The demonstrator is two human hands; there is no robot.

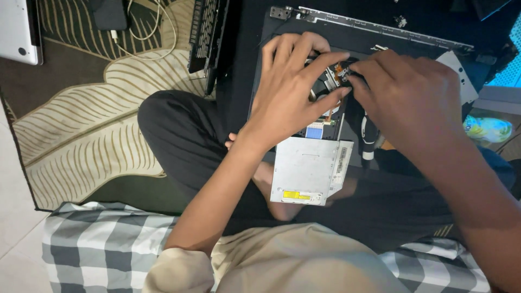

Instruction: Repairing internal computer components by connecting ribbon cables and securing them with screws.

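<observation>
While both hands crowd the opened dark laptop chassis (304,32), left hand (287,92) splays flat, gripping nothing; right hand (407,97) pinches a small orange-tagged part (342,70). Silver rectangular optical drive (309,171), yellow label at its near edge, overhangs the lap; leaf-patterned rug (81,125) left is open.

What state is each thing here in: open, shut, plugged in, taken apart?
Laptop base: opened up, insides showing.
Disc drive: sticking out of the base.
Left hand: fingers pressed on the parts.
Right hand: pinching a small part.
White cable: loose on the rug.
</observation>
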